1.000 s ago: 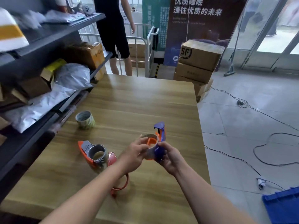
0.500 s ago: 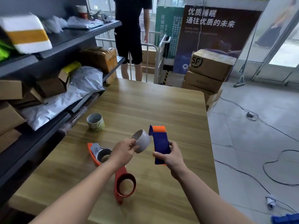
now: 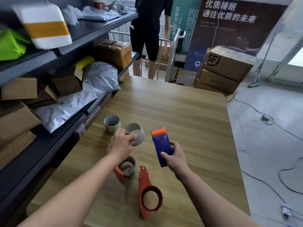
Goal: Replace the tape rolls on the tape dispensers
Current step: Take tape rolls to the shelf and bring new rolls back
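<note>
Over the table (image 3: 188, 112) our left hand (image 3: 120, 145) pinches an empty tape core (image 3: 136, 135) — our right hand (image 3: 177, 158) grips the blue dispenser (image 3: 162, 147) (orange-tipped).

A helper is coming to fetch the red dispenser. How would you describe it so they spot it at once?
On the wooden table, look near its front edge, between the person's forearms. The red dispenser lies flat. Unlike the orange dispenser beside it, its ring holds no roll; the blue dispenser is in the right hand.
</note>
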### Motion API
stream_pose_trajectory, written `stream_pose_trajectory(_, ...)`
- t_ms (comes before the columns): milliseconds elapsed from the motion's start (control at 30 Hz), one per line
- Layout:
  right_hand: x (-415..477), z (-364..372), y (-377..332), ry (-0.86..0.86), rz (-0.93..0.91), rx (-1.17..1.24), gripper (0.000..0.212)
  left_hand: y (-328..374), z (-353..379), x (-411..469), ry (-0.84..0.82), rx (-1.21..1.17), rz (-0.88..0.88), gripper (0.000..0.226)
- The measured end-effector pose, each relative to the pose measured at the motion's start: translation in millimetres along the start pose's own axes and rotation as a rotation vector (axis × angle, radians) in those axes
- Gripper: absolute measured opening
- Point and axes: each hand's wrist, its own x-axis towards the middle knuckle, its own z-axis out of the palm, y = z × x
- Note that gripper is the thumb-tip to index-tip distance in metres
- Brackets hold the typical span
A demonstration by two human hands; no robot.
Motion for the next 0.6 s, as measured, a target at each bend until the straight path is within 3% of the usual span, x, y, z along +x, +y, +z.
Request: stream_pose_trajectory(600,54.0,79.2,-16.2,0.049,0.066,-0.214,0.054,-106.5,-12.6,108.3,-0.033,0.230,-0.062,0.017)
